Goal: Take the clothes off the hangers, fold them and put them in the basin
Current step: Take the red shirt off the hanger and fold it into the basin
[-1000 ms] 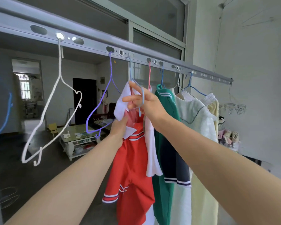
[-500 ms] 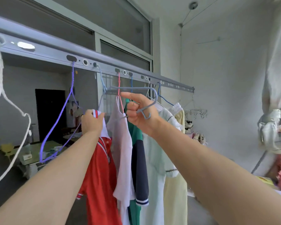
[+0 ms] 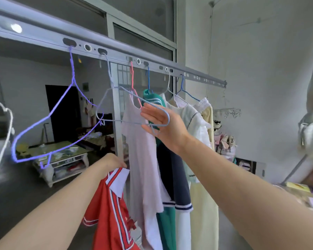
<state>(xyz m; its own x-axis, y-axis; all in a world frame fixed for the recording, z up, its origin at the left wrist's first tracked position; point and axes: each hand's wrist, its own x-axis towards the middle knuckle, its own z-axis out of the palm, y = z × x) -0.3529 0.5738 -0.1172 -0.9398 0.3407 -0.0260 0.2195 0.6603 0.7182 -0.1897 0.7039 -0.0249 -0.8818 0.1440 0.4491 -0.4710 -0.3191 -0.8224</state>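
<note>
Seven hangers (image 3: 73,73), five garments (image 3: 107,213), two hands (image 3: 163,127)

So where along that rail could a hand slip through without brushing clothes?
Under the rail, between the hooks of the purple hanger and the light blue hanger, both bare. From the pink hanger rightward it is crowded: pale dress, green top, white blouse, cream garment packed together.

We see a matt metal rail (image 3: 49,37); under it, a smooth coated-wire hanger (image 3: 50,116) and a matt cloth shirt (image 3: 108,213).
</note>
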